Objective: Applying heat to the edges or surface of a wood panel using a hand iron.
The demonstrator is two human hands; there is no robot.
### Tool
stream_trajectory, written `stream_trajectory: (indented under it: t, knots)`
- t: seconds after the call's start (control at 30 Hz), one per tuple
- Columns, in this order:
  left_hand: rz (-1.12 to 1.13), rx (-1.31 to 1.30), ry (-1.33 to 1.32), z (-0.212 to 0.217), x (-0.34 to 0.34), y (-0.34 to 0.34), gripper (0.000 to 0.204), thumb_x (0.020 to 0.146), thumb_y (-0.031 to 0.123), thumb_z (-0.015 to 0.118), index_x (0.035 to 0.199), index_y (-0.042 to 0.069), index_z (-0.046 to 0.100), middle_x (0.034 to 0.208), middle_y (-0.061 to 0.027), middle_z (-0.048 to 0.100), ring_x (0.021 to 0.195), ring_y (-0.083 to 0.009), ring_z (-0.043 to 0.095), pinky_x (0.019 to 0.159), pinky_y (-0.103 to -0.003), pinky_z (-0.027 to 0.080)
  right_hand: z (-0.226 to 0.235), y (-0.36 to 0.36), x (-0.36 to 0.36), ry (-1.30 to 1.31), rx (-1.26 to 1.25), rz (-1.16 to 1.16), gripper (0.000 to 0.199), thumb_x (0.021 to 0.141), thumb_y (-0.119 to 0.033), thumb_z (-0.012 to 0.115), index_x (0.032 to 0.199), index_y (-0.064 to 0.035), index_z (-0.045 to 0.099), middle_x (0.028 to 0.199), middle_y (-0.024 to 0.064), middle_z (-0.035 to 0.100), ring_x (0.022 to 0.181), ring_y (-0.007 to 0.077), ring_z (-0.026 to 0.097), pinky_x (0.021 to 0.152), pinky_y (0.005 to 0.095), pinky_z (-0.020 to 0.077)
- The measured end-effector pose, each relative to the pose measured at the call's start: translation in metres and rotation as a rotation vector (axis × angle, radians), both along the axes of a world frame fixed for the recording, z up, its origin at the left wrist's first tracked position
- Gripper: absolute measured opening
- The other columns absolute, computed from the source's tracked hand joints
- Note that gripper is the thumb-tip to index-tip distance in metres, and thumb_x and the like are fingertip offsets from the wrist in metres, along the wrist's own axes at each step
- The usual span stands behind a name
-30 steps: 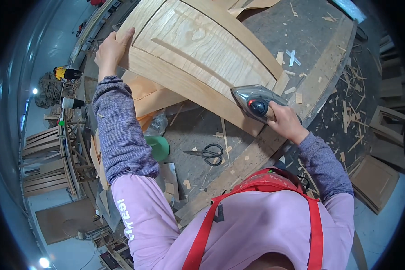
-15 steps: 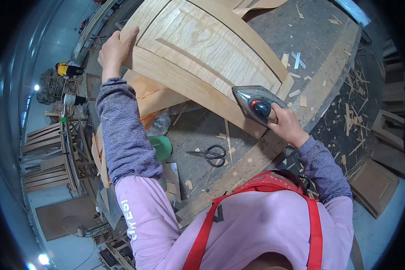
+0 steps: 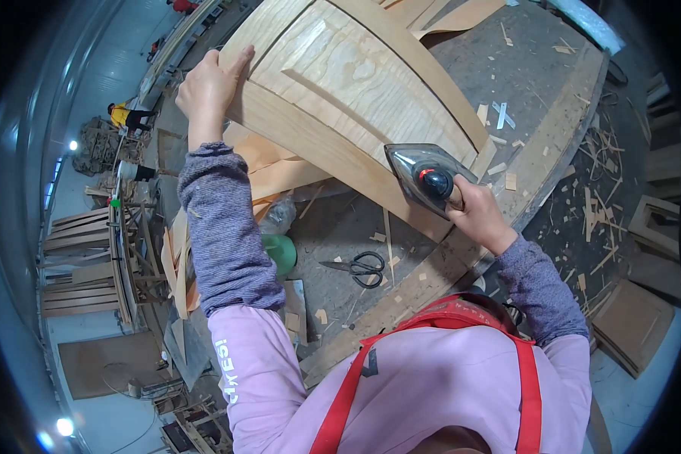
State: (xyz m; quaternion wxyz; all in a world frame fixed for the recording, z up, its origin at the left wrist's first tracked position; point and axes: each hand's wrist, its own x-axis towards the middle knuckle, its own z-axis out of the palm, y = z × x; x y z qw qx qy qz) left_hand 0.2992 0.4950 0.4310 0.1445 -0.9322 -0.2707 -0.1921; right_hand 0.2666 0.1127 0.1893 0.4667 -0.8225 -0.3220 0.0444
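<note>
A pale wooden cabinet door (image 3: pixel 371 87) with a raised centre panel and a curved frame lies tilted across the workbench. My left hand (image 3: pixel 210 89) grips its frame at the far left corner, thumb over the face and fingers round the edge. In my right hand (image 3: pixel 478 216) is the handle of an electric iron (image 3: pixel 424 170) with a dark knob and a small red light. The iron rests on the near right part of the door, over the lower frame rail and the panel's edge. Its soleplate is hidden underneath.
Black-handled scissors (image 3: pixel 359 266) and a green container (image 3: pixel 281 253) are on the bench (image 3: pixel 318 234) nearer me. Orange-tan veneer sheets (image 3: pixel 284 178) lie under the door's left side. Wood scraps and small metal strips (image 3: pixel 501 115) lie to the right. A person in yellow (image 3: pixel 121 115) works far left.
Relative to my view, the door and my left hand have shifted slightly right. The iron sits slightly further left on the door's near end. Both hands keep their holds.
</note>
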Motion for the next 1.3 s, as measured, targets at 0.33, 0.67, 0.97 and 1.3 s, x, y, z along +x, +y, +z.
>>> stream_trajectory:
  t: [0.33,0.67,0.97,1.3]
  knots:
    - [-0.024,0.1,-0.057,0.019,-0.017,-0.042,0.077,0.083,0.083,0.045,0.09,0.008,0.061,0.096,-0.02,0.072,0.096,-0.04,0.068,0.078,-0.049,0.051,0.023,-0.002,0.001,-0.09,0.047,-0.007,0.031,0.071,0.0,0.067,0.099,-0.0007,0.053,0.082,0.0265,0.06,0.084,0.0478,0.06,0.066,0.0488,0.0479]
    - [-0.041,0.09,-0.108,0.032,-0.025,-0.071,0.07,0.083,0.076,0.054,0.093,0.008,0.067,0.093,-0.0187,0.073,0.092,-0.0376,0.07,0.078,-0.047,0.055,0.046,-0.007,-0.007,-0.082,0.011,-0.024,0.031,0.072,0.0,0.066,0.099,0.0006,0.053,0.083,0.0278,0.06,0.084,0.0481,0.06,0.067,0.0482,0.0489]
    - [-0.072,0.097,-0.143,0.038,-0.029,-0.079,0.067,0.083,0.074,0.057,0.091,0.009,0.068,0.091,-0.0181,0.073,0.091,-0.0359,0.072,0.077,-0.046,0.056,0.056,0.0,0.005,-0.184,0.061,0.006,0.032,0.072,0.001,0.065,0.102,0.0003,0.055,0.083,0.0274,0.06,0.084,0.0484,0.06,0.067,0.0483,0.0488]
    - [-0.062,0.103,-0.151,0.045,-0.035,-0.091,0.065,0.084,0.072,0.058,0.091,0.009,0.069,0.088,-0.0183,0.073,0.088,-0.0356,0.072,0.074,-0.046,0.057,0.089,0.011,0.007,-0.197,0.16,-0.006,0.028,0.072,0.003,0.061,0.099,0.0006,0.053,0.083,0.0268,0.06,0.085,0.0484,0.059,0.068,0.048,0.0473]
